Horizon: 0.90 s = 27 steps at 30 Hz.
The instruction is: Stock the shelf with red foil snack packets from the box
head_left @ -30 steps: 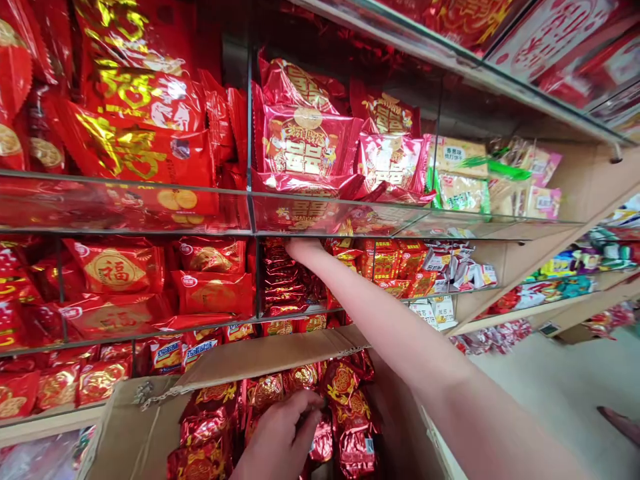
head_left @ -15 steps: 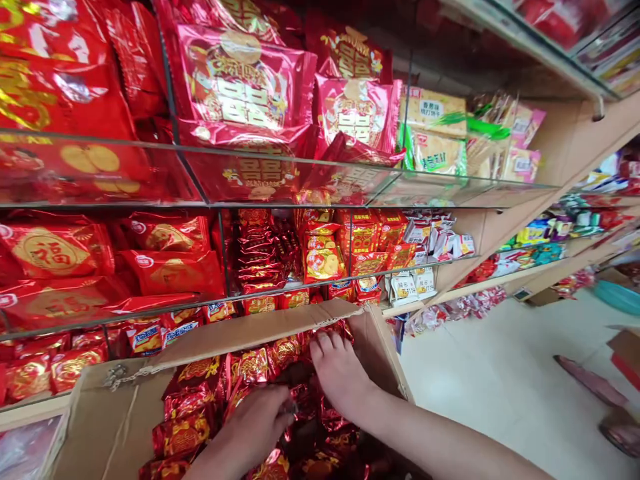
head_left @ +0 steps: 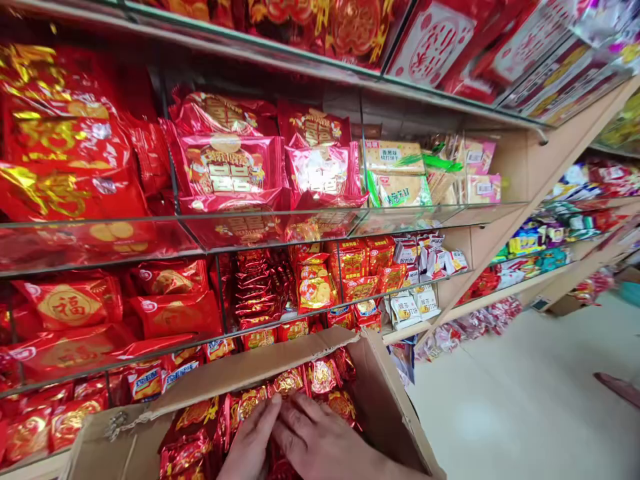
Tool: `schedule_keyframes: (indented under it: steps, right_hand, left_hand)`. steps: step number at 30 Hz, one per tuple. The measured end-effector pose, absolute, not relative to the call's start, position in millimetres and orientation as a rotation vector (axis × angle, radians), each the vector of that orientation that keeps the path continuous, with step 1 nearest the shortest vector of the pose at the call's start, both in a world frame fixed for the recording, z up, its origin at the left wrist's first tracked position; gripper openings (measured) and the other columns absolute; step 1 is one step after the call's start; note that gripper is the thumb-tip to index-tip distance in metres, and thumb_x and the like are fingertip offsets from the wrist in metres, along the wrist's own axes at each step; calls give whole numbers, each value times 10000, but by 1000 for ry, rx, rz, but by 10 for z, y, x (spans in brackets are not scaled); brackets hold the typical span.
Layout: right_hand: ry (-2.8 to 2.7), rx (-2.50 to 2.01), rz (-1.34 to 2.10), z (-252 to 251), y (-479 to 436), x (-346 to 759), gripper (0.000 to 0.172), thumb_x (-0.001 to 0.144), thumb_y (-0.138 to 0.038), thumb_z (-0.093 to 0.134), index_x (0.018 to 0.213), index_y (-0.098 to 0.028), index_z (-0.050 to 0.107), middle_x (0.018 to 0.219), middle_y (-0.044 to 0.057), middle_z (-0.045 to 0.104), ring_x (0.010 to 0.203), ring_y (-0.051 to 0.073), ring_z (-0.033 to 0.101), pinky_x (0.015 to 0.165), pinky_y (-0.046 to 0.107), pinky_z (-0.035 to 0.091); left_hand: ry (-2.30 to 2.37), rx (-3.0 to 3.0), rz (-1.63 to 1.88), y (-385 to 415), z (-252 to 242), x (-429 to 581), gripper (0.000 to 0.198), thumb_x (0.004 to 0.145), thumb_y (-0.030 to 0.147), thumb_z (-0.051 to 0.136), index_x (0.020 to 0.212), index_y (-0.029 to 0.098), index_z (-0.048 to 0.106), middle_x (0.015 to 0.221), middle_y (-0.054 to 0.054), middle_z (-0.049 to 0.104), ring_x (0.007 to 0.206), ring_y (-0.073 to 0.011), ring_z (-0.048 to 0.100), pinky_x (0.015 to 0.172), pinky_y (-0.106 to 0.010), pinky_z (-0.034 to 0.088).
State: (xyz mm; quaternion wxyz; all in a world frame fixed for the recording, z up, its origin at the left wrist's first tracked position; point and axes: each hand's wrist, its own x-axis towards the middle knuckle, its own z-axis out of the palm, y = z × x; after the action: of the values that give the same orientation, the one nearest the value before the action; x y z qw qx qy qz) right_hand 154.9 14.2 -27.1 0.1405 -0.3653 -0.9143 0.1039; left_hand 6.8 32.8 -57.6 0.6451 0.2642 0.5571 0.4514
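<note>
A red packet (head_left: 73,305) up and left of the cardboard box (head_left: 260,363) bears a gold 福. Pink packets (head_left: 227,170) above the box show 囍, as does a red carton (head_left: 433,43) higher, to the box's right.

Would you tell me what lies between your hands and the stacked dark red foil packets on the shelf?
In the head view: red-gold foil packets in the brown cardboard box, then its far flap, beyond left hand and right hand.
</note>
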Motion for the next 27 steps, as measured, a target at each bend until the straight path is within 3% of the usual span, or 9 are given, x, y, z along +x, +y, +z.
schedule_keyframes:
  steps: [3, 6, 8, 9, 12, 18, 21, 27]
  right_hand:
    - [-2418, -954, 471, -243, 97, 1578, 310, 849, -247, 439, 1149, -221, 514, 1352, 96, 371, 1263, 260, 278, 984, 431, 340]
    - [-1895, -948, 803, -185, 8, 1591, 468, 737, -236, 565, 1189, -228, 444, 1375, 103, 309, 1253, 253, 294, 996, 419, 314]
    - [-1461, -1023, 1099, -163, -43, 1558, 503, 735, -254, 574, 1199, -216, 385, 1238, 110, 459, 1129, 218, 448, 927, 370, 389]
    - [-1272, -1060, 1239, -160, -54, 1535, 433, 744, -277, 574, 1142, -212, 417, 1118, 90, 538, 1029, 197, 515, 868, 338, 428]
    - [-956, -1088, 1452, -175, -29, 1489, 234, 738, -358, 588, 884, -193, 511, 821, 17, 573, 789, 154, 550, 745, 279, 447]
    - [-1152, -1108, 1366, -160, 60, 1526, 254, 734, -410, 586, 715, -179, 483, 647, -36, 434, 614, 98, 406, 608, 211, 371]
    - [-1152, -1153, 1254, -159, 87, 1467, 305, 806, -468, 463, 707, -179, 453, 640, -34, 401, 602, 97, 372, 577, 211, 343]
    - [-1225, -1356, 804, -193, 117, 1331, 389, 871, -455, 300, 612, -183, 398, 590, -15, 411, 555, 110, 387, 525, 230, 315]
  left_hand:
    - [1261, 556, 1123, 330, -512, 25, 410, 437, 440, 783, 743, 194, 662, 867, -45, 708, 1007, -228, 569, 884, -294, 422]
    - [1174, 540, 1183, 256, -318, 80, 429, 534, 449, 744, 890, 239, 628, 868, 19, 700, 950, -191, 593, 814, -275, 466]
    - [1107, 535, 1242, 195, -166, 152, 417, 574, 412, 736, 937, 253, 606, 837, 40, 697, 864, -162, 617, 702, -225, 497]
    - [1083, 531, 1266, 171, -102, 183, 407, 577, 395, 739, 935, 253, 605, 821, 45, 694, 823, -146, 622, 646, -193, 497]
    - [1064, 513, 1292, 143, -10, 208, 416, 548, 356, 765, 921, 255, 610, 834, 52, 682, 735, -112, 615, 533, -141, 471]
    - [1176, 834, 1325, 224, -172, 86, 318, 574, 393, 737, 840, 238, 654, 834, 59, 677, 842, -103, 571, 765, -133, 430]
    - [1287, 961, 1314, 217, -236, 92, 316, 638, 459, 665, 859, 234, 654, 840, 42, 678, 892, -144, 557, 851, -198, 393]
    - [1488, 1073, 1324, 122, -241, 104, 416, 658, 562, 579, 871, 213, 650, 857, 10, 677, 882, -175, 560, 808, -201, 418]
